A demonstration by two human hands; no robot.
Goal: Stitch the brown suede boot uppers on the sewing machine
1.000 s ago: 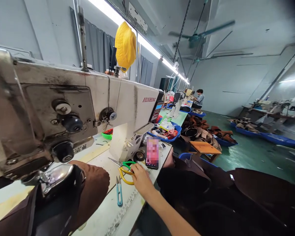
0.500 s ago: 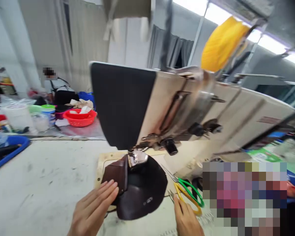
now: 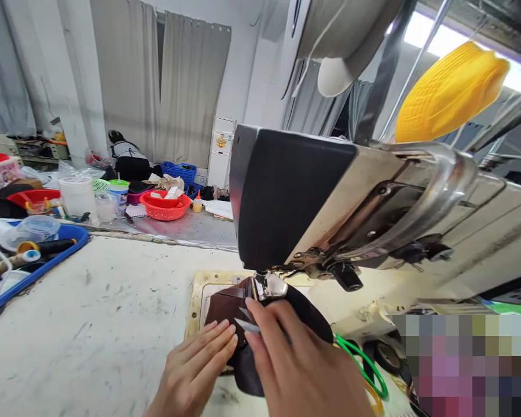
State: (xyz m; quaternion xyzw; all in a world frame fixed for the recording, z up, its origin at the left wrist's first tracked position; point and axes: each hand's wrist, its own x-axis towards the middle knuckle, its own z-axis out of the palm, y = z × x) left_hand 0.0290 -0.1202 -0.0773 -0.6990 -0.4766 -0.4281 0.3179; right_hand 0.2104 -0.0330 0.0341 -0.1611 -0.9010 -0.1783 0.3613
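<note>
A dark brown leather-like piece (image 3: 228,301) lies under the presser foot (image 3: 274,286) of a sewing machine (image 3: 295,197), with a rounded dark part (image 3: 315,313) spreading to the right. My left hand (image 3: 195,362) rests flat on the near-left edge of the brown piece, fingers stretched out side by side. Over the work, my right hand (image 3: 299,359) grips thread snips (image 3: 247,325) between thumb and fingers. Only their pointed metal blades show, aimed left at the piece just in front of the foot; the rest is hidden in the hand. Green-handled scissors (image 3: 380,379) lie to its right.
A blue tray (image 3: 76,246) of tools and spools stands at the left. Beyond the white tabletop (image 3: 113,313) are a red basket (image 3: 165,209) and several containers. A yellow knitted item (image 3: 451,95) hangs above the machine. A person (image 3: 130,156) is bent over far back.
My right hand has moved left from beside the scissors to the presser foot, bringing the snips' blades over the brown piece. My left hand stays on the piece. The view has turned left.
</note>
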